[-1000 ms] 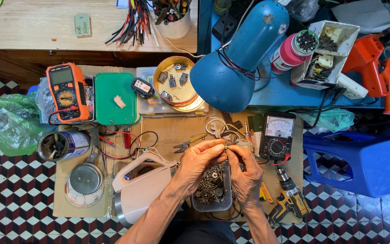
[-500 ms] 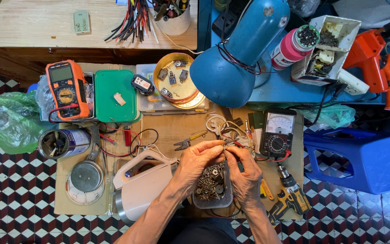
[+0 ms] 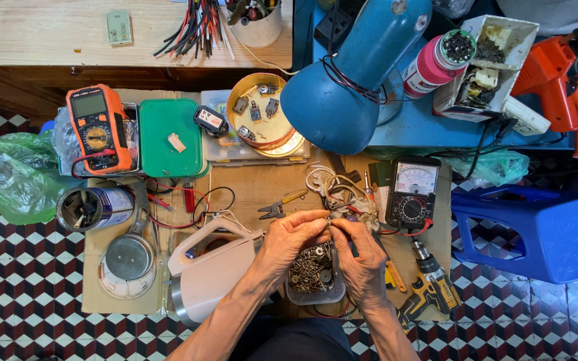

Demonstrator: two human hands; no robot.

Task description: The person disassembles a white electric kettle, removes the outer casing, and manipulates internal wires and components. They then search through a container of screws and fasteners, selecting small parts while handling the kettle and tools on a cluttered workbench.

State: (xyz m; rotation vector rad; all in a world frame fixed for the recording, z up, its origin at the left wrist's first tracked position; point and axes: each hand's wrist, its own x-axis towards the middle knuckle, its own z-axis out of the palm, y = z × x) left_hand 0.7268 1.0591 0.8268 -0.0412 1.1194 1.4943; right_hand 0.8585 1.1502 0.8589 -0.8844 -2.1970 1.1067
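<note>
Both hands are meeting above a small clear container (image 3: pixel 312 271) full of screws and other small metal parts. The left hand (image 3: pixel 289 242) is curling its fingers and pinching a tiny metal part (image 3: pixel 328 220) between thumb and fingertips; the right hand (image 3: pixel 362 254) is closing on the same small part from the other side, so the two sets of fingertips are touching each other. What exactly the part is, I cannot tell, it is too small. The container is lying under the hands on a piece of brown cardboard (image 3: pixel 262 184), partly hidden by the palms. Just left of the container a white electric kettle (image 3: pixel 202 274) is lying on its side, touching the left wrist. Just right of the container a yellow and black cordless drill (image 3: pixel 429 287) is lying, near the right wrist. Behind the container, close to the fingertips, a bundle of white wires (image 3: pixel 329 184) is sitting, and beside it small pliers (image 3: pixel 279 206) with yellow handles. Right of the wires a black analog multimeter (image 3: pixel 413 194) is resting. Farther behind the container a big blue desk lamp (image 3: pixel 349 87) is standing over a round gold tin lid (image 3: pixel 259 110) with small parts. Far left of the container an orange digital multimeter (image 3: pixel 98 127) is leaning next to a green lid (image 3: pixel 168 137).
</note>
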